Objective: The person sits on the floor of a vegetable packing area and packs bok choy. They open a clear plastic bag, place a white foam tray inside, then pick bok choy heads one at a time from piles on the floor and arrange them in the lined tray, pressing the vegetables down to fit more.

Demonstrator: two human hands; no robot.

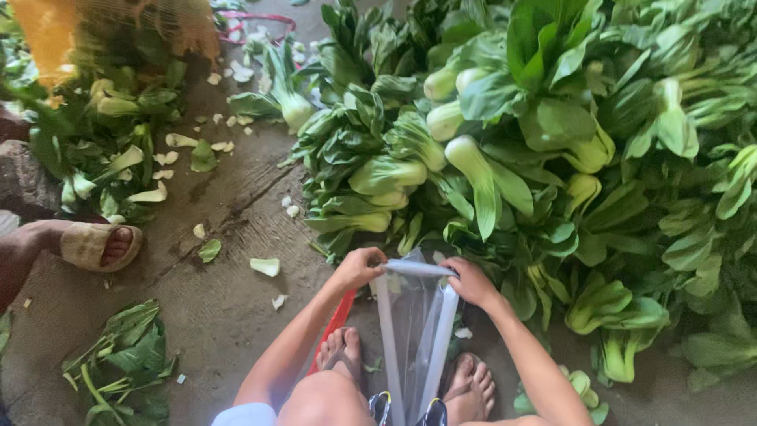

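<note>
My left hand (359,267) and my right hand (471,282) both grip the top edge of a clear plastic bag (415,315) and hold its mouth stretched between them. The bag hangs down between my knees, above my bare feet (471,386). Just beyond my hands lies a large heap of green bok choy (536,142) on the ground. A red strip (335,323) shows beside my left forearm.
Another person's foot in a beige sandal (98,244) rests at the left. A smaller pile of greens (110,134) lies under an orange net sack (55,31). Trimmed leaves (126,359) and white stem scraps (266,266) litter the concrete floor (221,300).
</note>
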